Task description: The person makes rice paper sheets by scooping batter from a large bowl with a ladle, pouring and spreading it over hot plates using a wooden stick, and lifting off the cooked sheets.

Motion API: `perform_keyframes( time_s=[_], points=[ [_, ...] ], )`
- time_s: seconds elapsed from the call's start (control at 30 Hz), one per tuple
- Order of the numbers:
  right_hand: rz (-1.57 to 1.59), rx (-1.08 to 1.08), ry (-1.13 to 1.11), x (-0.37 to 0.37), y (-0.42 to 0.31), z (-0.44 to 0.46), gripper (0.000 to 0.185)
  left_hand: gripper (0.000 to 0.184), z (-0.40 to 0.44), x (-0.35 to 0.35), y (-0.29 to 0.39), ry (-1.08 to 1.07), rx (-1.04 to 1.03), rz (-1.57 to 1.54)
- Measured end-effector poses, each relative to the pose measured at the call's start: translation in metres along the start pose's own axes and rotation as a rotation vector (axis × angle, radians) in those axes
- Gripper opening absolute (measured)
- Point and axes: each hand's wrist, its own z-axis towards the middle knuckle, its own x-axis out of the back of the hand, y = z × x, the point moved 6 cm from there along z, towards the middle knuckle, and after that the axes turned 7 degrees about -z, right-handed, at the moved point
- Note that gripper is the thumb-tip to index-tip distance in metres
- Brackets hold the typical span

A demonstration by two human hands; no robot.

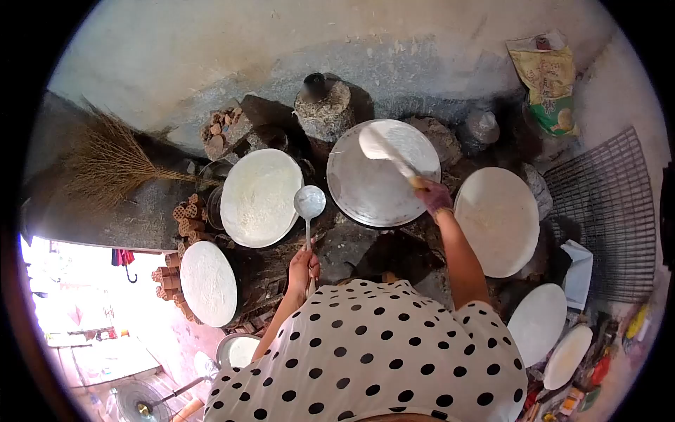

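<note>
My left hand point(302, 266) is closed around the handle of a metal ladle point(309, 202); its bowl, smeared with white, is beside the left round griddle point(260, 200), which is covered in a pale layer. My right hand point(432, 196), in a purple glove, grips a spreader point(380, 146) with a broad white head and a light handle. The spreader's head is over the middle round griddle point(365, 190), whose surface looks greyish white and streaky. Whether the head touches that surface, I cannot tell. To the right of my right arm is another pale-coated round griddle point(496, 222).
More white-topped discs stand at lower left point(209, 284) and lower right point(538, 325). A pot of white liquid point(240, 350) is by my left elbow. Pierced briquettes point(188, 226), a twig broom point(119, 162), a wire rack point(612, 211) and a fan point(140, 404) surround the stoves.
</note>
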Motion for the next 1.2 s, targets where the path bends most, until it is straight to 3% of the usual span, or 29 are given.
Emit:
perform_keyframes(
  time_s=[0.03,0.07,0.17,0.33,0.4,0.5,0.53,0.63,0.67,0.7,0.77,0.8,0.9,0.97,1.03,1.07,1.1,1.17,1.2],
  points=[
    [0.117,-0.055,0.108,0.011,0.007,-0.009,0.045,0.029,-0.004,-0.003,-0.001,0.010,0.004,-0.040],
    [-0.012,-0.206,0.139,0.019,0.017,-0.016,0.042,0.029,-0.009,-0.005,-0.002,0.021,0.004,-0.042],
    [-0.234,-0.232,0.199,0.005,0.007,-0.011,0.042,0.031,-0.016,-0.004,-0.005,0.080,-0.012,-0.005],
    [-0.395,-0.204,-0.020,-0.030,-0.027,0.020,0.047,0.032,-0.015,0.001,-0.020,0.066,0.026,-0.050],
    [-0.136,0.013,-0.212,-0.035,-0.021,0.028,0.045,0.032,-0.019,-0.002,-0.020,0.056,0.024,-0.072],
    [-0.187,-0.094,-0.139,-0.006,0.024,0.036,0.049,0.032,-0.022,-0.006,-0.017,0.071,-0.015,-0.102],
    [0.064,-0.044,-0.060,0.001,0.030,0.032,0.048,0.032,-0.025,-0.005,-0.018,0.077,-0.022,-0.097],
    [0.030,-0.154,0.005,-0.038,0.059,0.050,0.048,0.032,-0.026,0.002,-0.024,0.099,-0.003,-0.103],
    [-0.294,-0.044,-0.008,-0.027,0.017,0.037,0.049,0.032,-0.024,0.006,-0.028,0.111,0.016,-0.117],
    [-0.290,-0.046,-0.011,-0.023,-0.004,0.031,0.049,0.032,-0.024,0.008,-0.029,0.115,0.017,-0.114],
    [-0.262,-0.046,-0.225,-0.032,-0.023,0.026,0.051,0.031,-0.021,0.009,-0.034,0.114,0.043,-0.174],
    [-0.037,0.017,-0.284,-0.035,-0.019,0.026,0.049,0.031,-0.020,0.010,-0.035,0.114,0.043,-0.173],
    [-0.049,0.169,-0.202,-0.003,-0.007,0.033,0.046,0.030,-0.017,0.008,-0.033,0.099,0.036,-0.185],
    [-0.166,0.049,-0.116,-0.014,0.025,0.051,0.044,0.028,-0.022,0.004,-0.030,0.097,0.013,-0.173],
    [0.317,-0.176,-0.069,-0.020,0.037,0.050,0.047,0.028,-0.021,0.003,-0.029,0.119,0.027,-0.159],
    [-0.313,-0.221,-0.168,-0.002,-0.005,0.041,0.049,0.028,-0.022,0.003,-0.029,0.138,0.042,-0.143],
    [-0.310,-0.222,-0.172,-0.001,-0.010,0.038,0.049,0.028,-0.023,0.002,-0.027,0.142,0.043,-0.141],
    [-0.167,0.012,-0.346,-0.014,-0.026,0.031,0.048,0.027,-0.023,-0.002,-0.027,0.155,0.063,-0.195],
    [-0.134,0.140,-0.314,-0.019,-0.014,0.033,0.048,0.027,-0.022,0.001,-0.028,0.155,0.061,-0.198]
  ],
)
